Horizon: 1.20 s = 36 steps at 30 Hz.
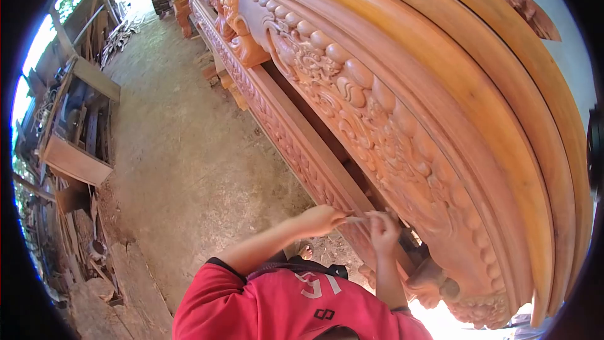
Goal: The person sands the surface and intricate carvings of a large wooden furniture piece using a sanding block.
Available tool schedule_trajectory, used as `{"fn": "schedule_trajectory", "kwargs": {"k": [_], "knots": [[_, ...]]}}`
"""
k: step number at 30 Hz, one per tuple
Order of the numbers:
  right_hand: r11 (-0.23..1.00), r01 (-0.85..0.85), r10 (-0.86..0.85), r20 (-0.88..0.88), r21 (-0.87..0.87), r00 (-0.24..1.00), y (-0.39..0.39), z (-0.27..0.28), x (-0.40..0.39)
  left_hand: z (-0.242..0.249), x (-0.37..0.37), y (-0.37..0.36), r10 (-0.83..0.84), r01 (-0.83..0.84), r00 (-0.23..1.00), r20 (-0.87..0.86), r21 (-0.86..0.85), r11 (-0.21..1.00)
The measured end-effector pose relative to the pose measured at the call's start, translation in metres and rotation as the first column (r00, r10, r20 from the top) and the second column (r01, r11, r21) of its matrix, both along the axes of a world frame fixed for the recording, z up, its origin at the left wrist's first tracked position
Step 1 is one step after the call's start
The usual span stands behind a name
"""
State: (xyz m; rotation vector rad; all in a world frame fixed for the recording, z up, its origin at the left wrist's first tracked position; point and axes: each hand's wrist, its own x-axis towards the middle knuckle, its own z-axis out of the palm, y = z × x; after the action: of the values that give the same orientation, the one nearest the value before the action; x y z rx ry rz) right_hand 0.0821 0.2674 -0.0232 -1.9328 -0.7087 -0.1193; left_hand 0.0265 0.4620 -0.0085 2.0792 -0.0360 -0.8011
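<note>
Both hands meet over the long carved rail at the lower middle of the head view. My left hand (321, 219) has its fingers pinched together. My right hand (385, 232) is closed too, a short way to the right. Between them runs a small, thin, pale strip (357, 220), with an end at the fingers of each hand. Its kind is too small to make out. Below the hands lies the carved wooden rail (286, 132). To the right rises a large wooden panel (358, 119) with carved scrolls and a row of rounded beads.
Broad curved wooden mouldings (478, 88) fill the right side. A wooden box (78, 157) with scraps inside stands at the left, near loose planks (129, 277). Bare floor (182, 132) runs along the rail. A dark gap (314, 119) separates rail and panel.
</note>
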Motion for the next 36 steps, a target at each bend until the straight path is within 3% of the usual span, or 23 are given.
{"fn": "schedule_trajectory", "kwargs": {"k": [1,2,3,4,6,8,10,11,12,14,15,16,17,19,21,23,25,26,28,29,31,33,36], "knots": [[0.990,0.113,-0.102,-0.118,0.085,0.988,-0.015,-0.018,0.008,-0.009,-0.003,-0.011,0.009,-0.009,1.000,0.001,-0.004,1.000],[0.964,0.241,-0.231,-0.099,0.109,0.968,-0.044,-0.060,0.027,-0.022,-0.009,-0.025,0.005,-0.051,0.850,0.527,0.073,0.996],[0.922,0.363,-0.355,-0.082,0.133,0.931,-0.065,-0.094,0.044,-0.033,-0.008,-0.033,-0.048,-0.132,0.449,0.892,0.120,0.984],[0.926,0.356,-0.348,-0.084,0.123,0.934,-0.058,-0.080,0.042,-0.040,-0.001,-0.035,-0.036,-0.140,0.454,0.890,0.112,0.984],[0.818,0.574,-0.575,0.026,0.045,0.818,-0.048,-0.049,0.033,-0.059,0.013,-0.034,-0.329,-0.066,0.361,0.873,0.375,0.925],[0.838,0.546,-0.546,0.004,0.004,0.837,-0.047,-0.058,0.034,-0.096,0.026,-0.021,-0.368,-0.087,0.337,0.867,0.418,0.904],[0.890,0.404,-0.417,-0.016,-0.213,0.909,-0.054,-0.085,0.041,-0.110,0.029,0.009,-0.325,-0.146,0.296,0.898,0.379,0.914],[0.879,0.318,-0.285,0.142,-0.356,0.948,-0.044,-0.074,0.039,-0.108,0.032,0.031,-0.316,-0.240,0.301,0.900,0.392,0.888],[0.876,0.321,-0.287,0.146,-0.360,0.947,-0.041,-0.077,0.036,-0.104,0.037,0.060,-0.308,-0.329,0.305,0.901,0.404,0.854],[0.859,0.357,-0.336,0.123,-0.366,0.934,-0.033,-0.086,0.030,-0.102,0.050,0.129,-0.193,-0.434,0.542,0.818,0.469,0.769],[0.835,0.350,-0.256,0.263,-0.425,0.930,-0.025,-0.073,0.028,-0.098,0.054,0.163,-0.163,-0.529,0.573,0.803,0.515,0.674],[0.833,0.352,-0.257,0.266,-0.427,0.929,-0.019,-0.064,0.024,-0.094,0.059,0.187,-0.126,-0.613,0.599,0.791,0.554,0.563],[0.834,0.378,-0.258,0.321,-0.403,0.911,-0.013,-0.057,0.021,-0.089,0.066,0.199,-0.124,-0.616,0.596,0.793,0.551,0.563],[0.838,0.401,-0.259,0.377,-0.371,0.889,-0.004,-0.060,0.022,-0.081,0.075,0.221,0.036,-0.510,0.791,0.611,0.626,0.589],[0.786,0.392,-0.341,0.193,-0.478,0.920,-0.013,-0.075,0.025,-0.100,0.085,0.202,-0.172,-0.504,0.705,0.688,0.657,0.560],[0.769,0.388,-0.320,0.219,-0.508,0.922,-0.017,-0.078,0.027,-0.126,0.091,0.164,-0.341,-0.554,0.532,0.775,0.623,0.552],[0.754,0.393,-0.298,0.259,-0.526,0.919,-0.015,-0.078,0.030,-0.121,0.085,0.128,-0.515,-0.441,0.358,0.779,0.627,0.642],[0.753,0.390,-0.293,0.260,-0.530,0.920,-0.015,-0.079,0.031,-0.120,0.088,0.132,-0.510,-0.444,0.360,0.782,0.624,0.643],[0.775,0.405,-0.293,0.292,-0.486,0.911,-0.014,-0.080,0.032,-0.111,0.090,0.143,-0.405,-0.368,0.270,0.873,0.483,0.795],[0.764,0.410,-0.301,0.288,-0.497,0.909,-0.012,-0.078,0.031,-0.101,0.096,0.160,-0.468,-0.420,0.395,0.790,0.609,0.673],[0.740,0.431,-0.320,0.293,-0.516,0.901,-0.016,-0.083,0.032,-0.085,0.106,0.216,-0.191,-0.429,0.635,0.748,0.547,0.719],[0.716,0.459,-0.347,0.303,-0.526,0.888,-0.014,-0.085,0.031,-0.105,0.119,0.278,0.003,-0.646,0.513,0.858,0.384,0.660],[0.720,0.470,-0.389,0.263,-0.511,0.883,-0.014,-0.087,0.032,-0.120,0.137,0.322,0.047,-0.722,0.442,0.896,0.324,0.611]]}}
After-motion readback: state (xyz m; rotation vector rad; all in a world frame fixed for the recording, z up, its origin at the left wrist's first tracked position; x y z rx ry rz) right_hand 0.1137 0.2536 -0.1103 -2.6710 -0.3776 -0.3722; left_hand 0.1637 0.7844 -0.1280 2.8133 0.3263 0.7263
